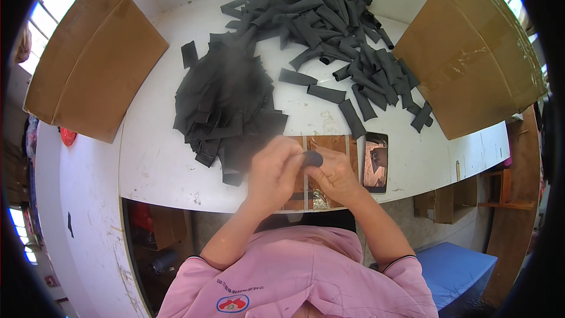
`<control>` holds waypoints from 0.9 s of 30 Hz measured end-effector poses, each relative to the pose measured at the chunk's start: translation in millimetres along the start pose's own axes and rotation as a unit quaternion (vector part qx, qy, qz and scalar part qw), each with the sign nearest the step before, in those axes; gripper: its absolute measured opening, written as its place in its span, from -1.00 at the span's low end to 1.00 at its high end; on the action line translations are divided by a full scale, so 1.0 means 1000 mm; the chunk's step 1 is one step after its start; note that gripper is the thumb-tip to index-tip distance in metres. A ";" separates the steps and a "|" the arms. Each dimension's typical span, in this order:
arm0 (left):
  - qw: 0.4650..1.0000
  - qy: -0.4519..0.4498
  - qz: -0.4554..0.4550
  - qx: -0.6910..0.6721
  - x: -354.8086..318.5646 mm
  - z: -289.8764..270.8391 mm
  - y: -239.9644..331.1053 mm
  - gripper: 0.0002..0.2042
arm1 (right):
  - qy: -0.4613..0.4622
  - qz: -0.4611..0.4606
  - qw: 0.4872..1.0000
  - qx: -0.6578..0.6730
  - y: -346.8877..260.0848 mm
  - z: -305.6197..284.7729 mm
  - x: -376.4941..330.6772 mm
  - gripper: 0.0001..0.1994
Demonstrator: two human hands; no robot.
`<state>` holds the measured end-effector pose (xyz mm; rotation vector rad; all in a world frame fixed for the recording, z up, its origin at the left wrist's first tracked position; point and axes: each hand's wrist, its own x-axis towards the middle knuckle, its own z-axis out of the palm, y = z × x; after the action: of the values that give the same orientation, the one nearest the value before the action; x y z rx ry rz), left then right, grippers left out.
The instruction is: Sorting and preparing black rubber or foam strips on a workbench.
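Close together over the table's front edge, my left hand (274,171) and my right hand (336,175) both grip one small dark foam sleeve (312,158). Its rounded end shows between my fingers; the rest is hidden by them. Under my hands lies a brown taped cardboard sheet (329,142). Just beyond my left hand is a heap of flat black foam pieces (226,97). Farther off, at the back, rises a large pile of rolled dark foam sleeves (318,12), with several strewn toward the right.
A phone (375,163) lies right of the cardboard sheet. Upright cardboard panels stand at the left (97,53) and right (468,53) of the white table (159,171). A blue box (456,274) sits below at the right, near an open carton (448,201).
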<state>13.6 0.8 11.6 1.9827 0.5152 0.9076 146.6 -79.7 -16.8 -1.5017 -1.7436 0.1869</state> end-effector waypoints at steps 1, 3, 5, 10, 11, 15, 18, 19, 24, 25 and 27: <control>1.000 -0.008 -0.014 -0.019 -0.004 0.001 -0.007 -1.00 | 0.015 0.012 1.000 0.003 0.003 0.007 -0.005 -0.81; 0.999 -0.017 -0.028 -0.037 -0.007 0.002 -0.015 -1.00 | 0.030 0.023 0.999 0.008 0.003 0.011 -0.004 -0.82; 0.996 0.010 -0.047 -0.074 -0.009 0.001 -0.019 -1.00 | 0.026 0.007 0.999 -0.032 -0.004 0.007 0.001 -0.82; 0.991 0.047 -0.070 -0.099 -0.020 0.006 -0.015 -0.99 | 0.027 0.006 0.998 -0.057 -0.011 0.008 -0.001 -0.81; 0.994 0.053 -0.068 -0.070 -0.020 0.010 -0.012 -0.98 | 0.053 0.020 0.998 -0.029 -0.004 0.015 -0.006 -0.81; 0.980 0.170 -0.011 -0.106 -0.025 0.021 0.000 -0.87 | 0.067 0.020 0.995 -0.067 -0.006 0.018 -0.011 -0.85; 0.983 0.166 0.071 -0.016 -0.022 0.021 -0.002 -0.84 | 0.055 0.005 0.995 -0.082 -0.017 0.004 -0.004 -0.88; 0.981 0.160 0.106 0.036 -0.022 0.021 -0.004 -0.84 | 0.053 0.005 0.995 -0.080 -0.022 0.000 -0.002 -0.88; 0.983 0.168 0.020 -0.068 -0.023 0.009 -0.001 -0.93 | 0.013 -0.029 0.995 -0.089 -0.036 -0.009 0.010 -0.89; 0.984 0.166 0.018 -0.068 -0.028 0.009 -0.004 -0.93 | 0.014 -0.026 0.996 -0.088 -0.030 -0.002 0.005 -0.89; 0.987 0.119 -0.060 -0.088 -0.037 0.012 -0.019 -0.93 | 0.048 -0.002 0.996 -0.071 -0.012 0.017 -0.005 -0.83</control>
<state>-1.3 -19.1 -23.8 1.6762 0.6589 1.0814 126.5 -81.0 -23.9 -1.5820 -1.7131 -0.0128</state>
